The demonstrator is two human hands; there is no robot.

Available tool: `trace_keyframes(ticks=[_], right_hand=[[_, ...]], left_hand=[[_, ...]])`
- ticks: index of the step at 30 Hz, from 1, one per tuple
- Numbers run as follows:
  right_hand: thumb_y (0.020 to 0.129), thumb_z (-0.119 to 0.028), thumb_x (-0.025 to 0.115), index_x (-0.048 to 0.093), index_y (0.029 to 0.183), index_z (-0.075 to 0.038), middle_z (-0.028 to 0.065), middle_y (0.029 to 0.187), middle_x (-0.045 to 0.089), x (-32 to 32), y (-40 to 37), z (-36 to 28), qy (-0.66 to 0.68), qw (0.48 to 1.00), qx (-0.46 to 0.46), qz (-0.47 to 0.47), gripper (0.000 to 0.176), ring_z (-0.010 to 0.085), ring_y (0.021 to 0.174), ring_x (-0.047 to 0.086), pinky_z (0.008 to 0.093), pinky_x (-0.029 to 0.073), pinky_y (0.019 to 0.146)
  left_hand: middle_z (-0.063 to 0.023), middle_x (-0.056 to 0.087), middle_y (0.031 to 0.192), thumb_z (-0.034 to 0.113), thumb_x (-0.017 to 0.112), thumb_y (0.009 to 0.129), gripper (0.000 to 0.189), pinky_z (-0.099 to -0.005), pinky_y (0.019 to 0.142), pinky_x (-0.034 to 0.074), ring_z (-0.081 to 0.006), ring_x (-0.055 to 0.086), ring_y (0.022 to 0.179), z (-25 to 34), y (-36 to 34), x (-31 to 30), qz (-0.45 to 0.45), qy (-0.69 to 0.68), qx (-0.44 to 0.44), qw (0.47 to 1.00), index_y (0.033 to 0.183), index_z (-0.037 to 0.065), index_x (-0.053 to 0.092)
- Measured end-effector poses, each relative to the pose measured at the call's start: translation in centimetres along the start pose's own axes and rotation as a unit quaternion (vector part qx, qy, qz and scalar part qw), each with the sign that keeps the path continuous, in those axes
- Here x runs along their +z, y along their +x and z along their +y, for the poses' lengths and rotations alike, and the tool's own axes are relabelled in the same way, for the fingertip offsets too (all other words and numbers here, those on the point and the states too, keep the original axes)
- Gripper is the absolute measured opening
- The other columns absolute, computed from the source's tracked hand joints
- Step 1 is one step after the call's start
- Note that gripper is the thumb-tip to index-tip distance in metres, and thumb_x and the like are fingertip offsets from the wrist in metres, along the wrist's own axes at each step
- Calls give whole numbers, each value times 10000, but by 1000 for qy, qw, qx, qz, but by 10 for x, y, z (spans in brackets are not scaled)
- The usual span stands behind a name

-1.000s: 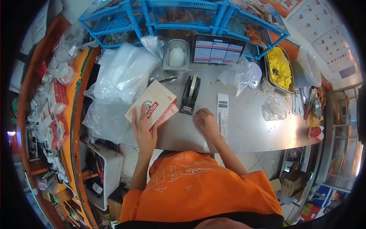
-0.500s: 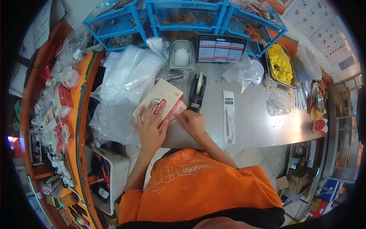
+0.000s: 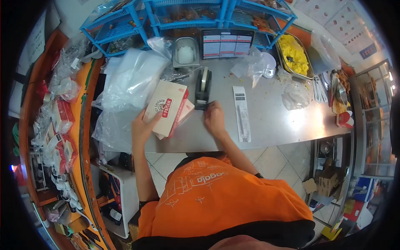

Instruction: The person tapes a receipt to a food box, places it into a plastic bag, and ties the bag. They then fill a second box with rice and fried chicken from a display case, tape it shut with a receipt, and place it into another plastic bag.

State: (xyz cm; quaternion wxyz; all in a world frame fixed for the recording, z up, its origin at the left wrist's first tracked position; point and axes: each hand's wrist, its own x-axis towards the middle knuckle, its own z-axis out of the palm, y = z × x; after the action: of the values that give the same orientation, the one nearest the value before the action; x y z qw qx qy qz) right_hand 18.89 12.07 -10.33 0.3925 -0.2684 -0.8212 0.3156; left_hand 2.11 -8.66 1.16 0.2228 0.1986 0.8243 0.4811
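My left hand (image 3: 145,127) grips the left end of a cream and red cardboard food box (image 3: 171,91), its thumb over the top and its fingers along the side. The box lies tilted at an angle on the steel table, and a pale cardboard part (image 3: 186,111) sticks out beneath its right side. My right hand (image 3: 214,120) is at the front end of a black tape dispenser (image 3: 203,87), its fingers curled together. Whatever its fingertips hold, if anything, is too small to make out.
A printed paper slip (image 3: 241,100) with a pen on it lies to the right. Behind stand a tablet (image 3: 227,43), a metal container (image 3: 186,60) and blue racks (image 3: 185,21). Plastic bags (image 3: 129,79) cover the left side; a tray of yellow food (image 3: 293,52) stands at the back right.
My right hand has left the box's side and moved to the dispenser's front end. My left hand has shifted to the box's left end, and the box has turned. The camera view has shifted.
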Motion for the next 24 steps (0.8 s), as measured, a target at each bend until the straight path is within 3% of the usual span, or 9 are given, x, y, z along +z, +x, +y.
trace_keyframes(ticks=[2,4,6,8,11,14,17,20,24], right_hand=[[726,-6,642,586,663,23,175,803,607,-24,11,5,23,988,29,-151,90,339,810,619,397,479,717],[723,-8,651,604,666,18,162,807,619,-54,35,22,144,976,149,-67,79,322,789,621,402,483,716],[718,-34,685,645,683,-8,122,848,628,-79,77,67,162,981,93,52,58,302,771,611,389,486,685],[709,-64,725,688,732,-53,96,927,618,-86,96,117,-200,978,-49,42,45,265,767,601,348,484,652],[699,-45,736,718,765,-72,83,1001,598,-85,107,108,-151,969,-162,111,73,223,794,605,310,482,635],[707,-10,730,734,788,-66,86,1035,577,-91,124,19,170,973,-118,104,99,185,811,605,290,481,639],[727,14,715,741,830,-67,78,1077,564,-107,121,-98,192,958,-210,42,133,168,814,610,274,478,629],[726,-6,731,746,844,-79,78,1100,557,-82,116,-155,257,947,-179,68,140,163,833,598,267,462,649],[711,-110,764,748,887,-114,58,1148,534,21,78,-127,87,982,68,152,177,216,1063,484,397,357,864]], left_hand=[[-182,593,1235,293,760,784,718,-298,869,483,-183,623,1016,2,8,-14,-64,69,-53,994,1339,-43,452],[-192,615,1197,276,757,784,738,-298,855,494,-218,655,954,-21,23,-22,-69,62,85,992,1376,-8,420],[-191,600,1218,267,751,786,719,-313,874,485,-236,632,1012,-9,20,-26,-42,83,125,988,1376,11,429],[-190,584,1239,257,744,787,701,-327,892,477,-253,610,1069,8,11,-29,-16,108,163,981,1375,30,438],[-183,519,1309,239,747,773,665,-370,974,423,-280,514,1203,42,-6,-8,228,262,317,883,1352,63,471],[-164,449,1369,200,751,758,642,-384,1012,375,-264,437,1268,91,-28,42,127,-27,346,929,1328,73,486],[-132,593,1200,201,775,737,540,-352,867,464,-211,571,1081,142,-31,89,37,-83,380,921,1209,21,586],[-93,697,928,204,796,727,389,-289,727,502,-156,651,828,136,-29,49,-199,39,126,971,1024,-20,685],[-58,666,688,235,806,727,308,-231,541,452,-97,578,557,53,-10,-42,-246,-71,48,965,857,-34,728]])
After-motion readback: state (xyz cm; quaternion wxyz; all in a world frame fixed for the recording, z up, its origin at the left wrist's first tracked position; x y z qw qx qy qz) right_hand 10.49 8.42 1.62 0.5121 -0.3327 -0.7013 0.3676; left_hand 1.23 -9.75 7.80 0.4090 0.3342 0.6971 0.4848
